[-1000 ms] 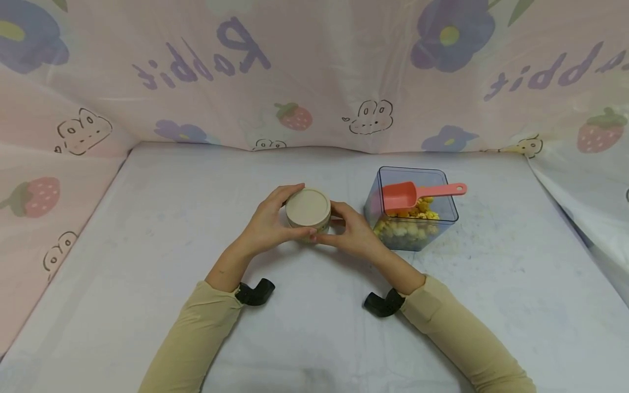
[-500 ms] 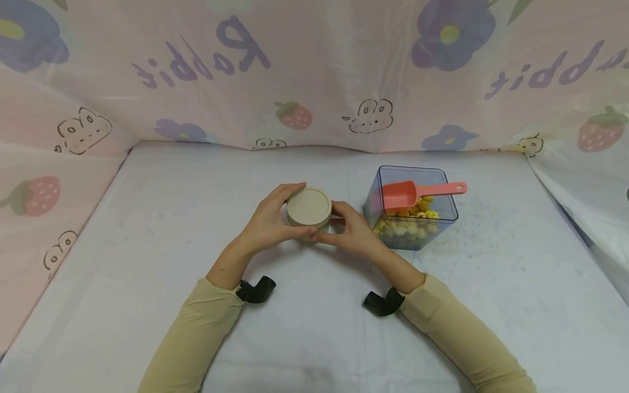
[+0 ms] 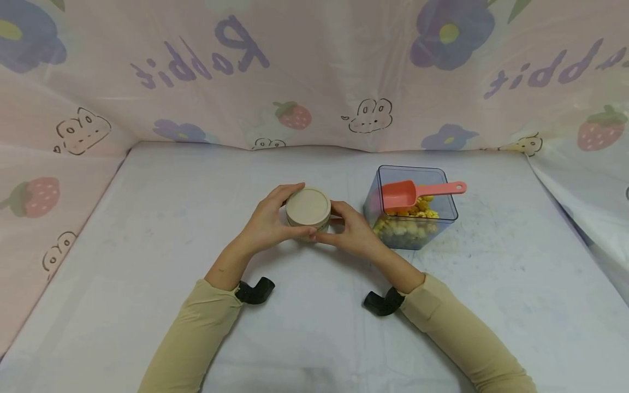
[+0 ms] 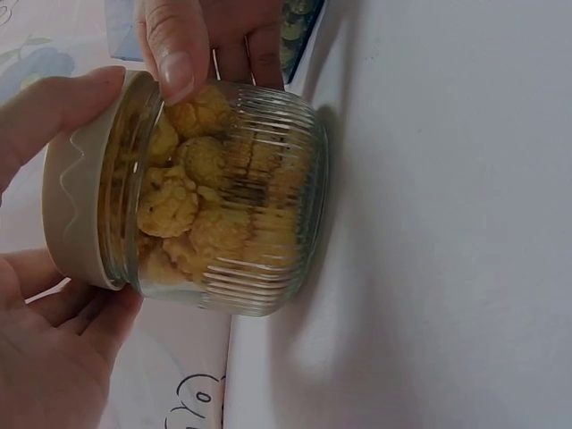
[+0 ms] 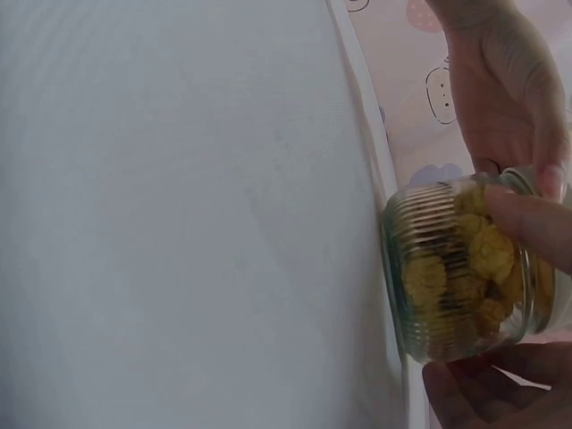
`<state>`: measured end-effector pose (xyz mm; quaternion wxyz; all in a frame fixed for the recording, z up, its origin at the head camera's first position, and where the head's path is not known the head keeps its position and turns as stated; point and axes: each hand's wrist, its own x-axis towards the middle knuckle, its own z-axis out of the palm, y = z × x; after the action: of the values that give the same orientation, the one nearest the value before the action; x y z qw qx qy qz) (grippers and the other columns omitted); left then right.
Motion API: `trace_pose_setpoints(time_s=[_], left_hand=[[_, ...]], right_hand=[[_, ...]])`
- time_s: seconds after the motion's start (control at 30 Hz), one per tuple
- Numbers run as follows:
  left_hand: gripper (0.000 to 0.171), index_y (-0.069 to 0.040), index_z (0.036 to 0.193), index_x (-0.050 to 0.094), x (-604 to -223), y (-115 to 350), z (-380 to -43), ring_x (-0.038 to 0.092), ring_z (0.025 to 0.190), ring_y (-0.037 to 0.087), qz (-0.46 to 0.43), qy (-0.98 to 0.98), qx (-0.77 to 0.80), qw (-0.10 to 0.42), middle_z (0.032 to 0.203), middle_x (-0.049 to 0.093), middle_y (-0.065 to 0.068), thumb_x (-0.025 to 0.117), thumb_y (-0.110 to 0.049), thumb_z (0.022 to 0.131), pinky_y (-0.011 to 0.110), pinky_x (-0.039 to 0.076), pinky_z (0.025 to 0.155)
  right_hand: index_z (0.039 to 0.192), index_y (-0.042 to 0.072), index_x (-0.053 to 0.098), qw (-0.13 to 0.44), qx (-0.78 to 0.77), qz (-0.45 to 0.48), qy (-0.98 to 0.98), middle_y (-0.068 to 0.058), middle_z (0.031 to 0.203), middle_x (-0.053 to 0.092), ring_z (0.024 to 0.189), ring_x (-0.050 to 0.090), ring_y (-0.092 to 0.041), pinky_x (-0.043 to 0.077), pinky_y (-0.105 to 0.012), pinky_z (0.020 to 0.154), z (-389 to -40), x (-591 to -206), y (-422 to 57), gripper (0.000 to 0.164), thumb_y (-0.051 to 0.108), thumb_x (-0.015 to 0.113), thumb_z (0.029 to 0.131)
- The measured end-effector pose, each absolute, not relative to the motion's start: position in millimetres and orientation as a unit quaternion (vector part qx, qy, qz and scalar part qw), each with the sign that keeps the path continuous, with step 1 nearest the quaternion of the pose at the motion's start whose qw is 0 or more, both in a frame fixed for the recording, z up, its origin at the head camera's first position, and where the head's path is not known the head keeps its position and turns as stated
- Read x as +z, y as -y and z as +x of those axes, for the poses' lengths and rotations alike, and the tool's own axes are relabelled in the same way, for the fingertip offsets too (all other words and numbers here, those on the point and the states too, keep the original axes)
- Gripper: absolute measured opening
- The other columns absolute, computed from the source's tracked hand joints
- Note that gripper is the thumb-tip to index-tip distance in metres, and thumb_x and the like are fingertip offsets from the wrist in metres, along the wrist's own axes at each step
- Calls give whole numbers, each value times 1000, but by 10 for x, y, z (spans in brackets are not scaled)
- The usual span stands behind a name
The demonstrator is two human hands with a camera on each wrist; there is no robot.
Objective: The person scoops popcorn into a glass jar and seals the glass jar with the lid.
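A ribbed glass jar (image 4: 255, 201) full of popcorn, with a beige lid (image 3: 308, 206) on its mouth, stands upright mid-table. My left hand (image 3: 265, 222) grips the lid from the left, thumb on the near side and fingers round the far side. From the right, my right hand (image 3: 357, 233) holds the glass body, its thumb (image 5: 532, 223) pressed against the upper glass just under the lid. In the head view the two thumb tips meet in front of the jar, and the lid hides most of the glass.
Right of the hands is a clear bluish square container (image 3: 405, 232) with popcorn inside. A pink scoop (image 3: 400, 196) lies in its top, handle sticking out over the right rim. A printed curtain (image 3: 319, 71) hangs behind the white table (image 3: 172, 245).
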<state>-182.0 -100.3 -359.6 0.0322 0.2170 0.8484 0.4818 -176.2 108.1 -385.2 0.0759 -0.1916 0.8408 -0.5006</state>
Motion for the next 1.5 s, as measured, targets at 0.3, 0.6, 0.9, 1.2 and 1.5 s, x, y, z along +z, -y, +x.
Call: trace_pose_setpoints(time_s=[0.3, 0.6, 0.9, 1.2, 1.5], left_hand=[[93, -4, 145, 37, -3622, 1003, -1809, 44, 129, 26, 230, -838, 494, 25, 140, 46, 12, 88, -17, 68, 44, 35, 110], [95, -6, 145, 36, -3642, 1013, -1807, 43, 130, 25, 235, -835, 496, 21, 141, 45, 11, 89, -19, 67, 44, 35, 110], [104, -5, 149, 28, -3646, 1077, -1770, 38, 136, 28, 213, -847, 484, 59, 147, 38, 11, 89, -22, 67, 43, 32, 113], [97, -6, 146, 33, -3716, 1102, -1802, 39, 135, 22, 227, -836, 494, 77, 146, 41, 8, 88, -20, 68, 37, 33, 113], [90, -5, 142, 38, -3778, 1097, -1841, 43, 133, 26, 211, -838, 493, 101, 141, 47, 10, 88, -20, 68, 41, 34, 113]], right_hand=[[134, -1, 50, 73, -497, -194, -843, -18, 129, 55, 121, 52, -32, 45, -44, 102, -1766, -3855, -1084, 67, 12, 81, 76], [135, 0, 50, 74, -491, -195, -846, -18, 130, 54, 122, 52, -33, 46, -45, 102, -1759, -3845, -1072, 68, 11, 81, 76], [136, -1, 48, 76, -490, -196, -846, -19, 132, 53, 123, 51, -33, 45, -45, 103, -1743, -3818, -1072, 69, 10, 81, 76], [141, 0, 43, 92, -490, -198, -844, -18, 134, 52, 125, 50, -31, 44, -44, 104, -1748, -3807, -1091, 78, 12, 82, 74], [145, -3, 35, 90, -499, -215, -835, -20, 139, 49, 130, 46, -33, 42, -44, 106, -1730, -3774, -1119, 83, 7, 79, 76]])
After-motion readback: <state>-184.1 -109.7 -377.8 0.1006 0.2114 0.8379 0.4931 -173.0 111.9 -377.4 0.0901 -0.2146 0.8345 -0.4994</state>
